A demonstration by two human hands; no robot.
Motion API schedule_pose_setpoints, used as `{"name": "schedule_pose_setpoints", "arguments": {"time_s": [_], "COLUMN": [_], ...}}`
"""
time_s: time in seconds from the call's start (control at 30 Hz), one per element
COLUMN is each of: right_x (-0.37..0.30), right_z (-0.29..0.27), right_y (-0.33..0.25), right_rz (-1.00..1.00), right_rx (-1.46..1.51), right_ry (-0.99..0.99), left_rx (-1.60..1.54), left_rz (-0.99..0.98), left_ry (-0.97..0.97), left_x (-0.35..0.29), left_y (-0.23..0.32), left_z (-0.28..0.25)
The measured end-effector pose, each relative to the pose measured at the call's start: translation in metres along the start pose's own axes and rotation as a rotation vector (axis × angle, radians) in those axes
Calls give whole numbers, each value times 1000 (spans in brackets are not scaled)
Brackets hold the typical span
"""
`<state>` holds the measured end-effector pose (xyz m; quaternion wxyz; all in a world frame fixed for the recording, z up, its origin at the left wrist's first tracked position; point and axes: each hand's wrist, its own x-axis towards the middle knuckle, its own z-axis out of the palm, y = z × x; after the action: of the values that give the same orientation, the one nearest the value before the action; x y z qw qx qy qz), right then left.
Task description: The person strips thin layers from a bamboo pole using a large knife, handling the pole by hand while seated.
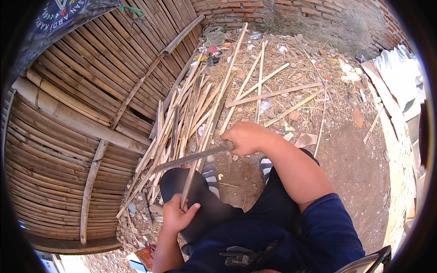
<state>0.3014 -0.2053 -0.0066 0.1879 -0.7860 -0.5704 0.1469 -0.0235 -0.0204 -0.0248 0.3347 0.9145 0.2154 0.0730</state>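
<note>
My left hand (178, 214) is closed around the near end of a long, pale split-bamboo strip (193, 171), beside my left knee. From there the strip slants up and away over the pile. My right hand (246, 138) grips the handle of a machete (182, 160), whose long dark blade points left and crosses the strip just above the knee. Whether the blade touches the strip I cannot tell. Several more bamboo strips (182, 119) lie heaped beyond my left knee.
A bamboo-slat wall (91, 86) rises close on the left, and a brick wall (314, 13) stands at the back. Loose strips (273, 94) lie crossed on straw and rubble ahead. My sandalled feet (211, 178) rest on bare dirt (350, 168). Pale sheets (400, 77) stand at the right.
</note>
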Motion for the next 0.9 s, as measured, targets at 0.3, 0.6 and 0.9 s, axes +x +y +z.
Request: {"name": "schedule_pose_setpoints", "arguments": {"time_s": [0.3,0.6,0.9], "right_x": [-1,-4,-1], "right_z": [-8,-4,6], "right_y": [34,30,19], "right_rz": [217,103,166], "right_rx": [100,86,22], "right_ry": [130,108,46], "left_rx": [-105,-100,-118], "left_rz": [-50,-21,-61], "left_ry": [-22,-33,-19], "left_x": [3,0,4], "left_y": [-7,-11,-5], "left_z": [1,3,1]}}
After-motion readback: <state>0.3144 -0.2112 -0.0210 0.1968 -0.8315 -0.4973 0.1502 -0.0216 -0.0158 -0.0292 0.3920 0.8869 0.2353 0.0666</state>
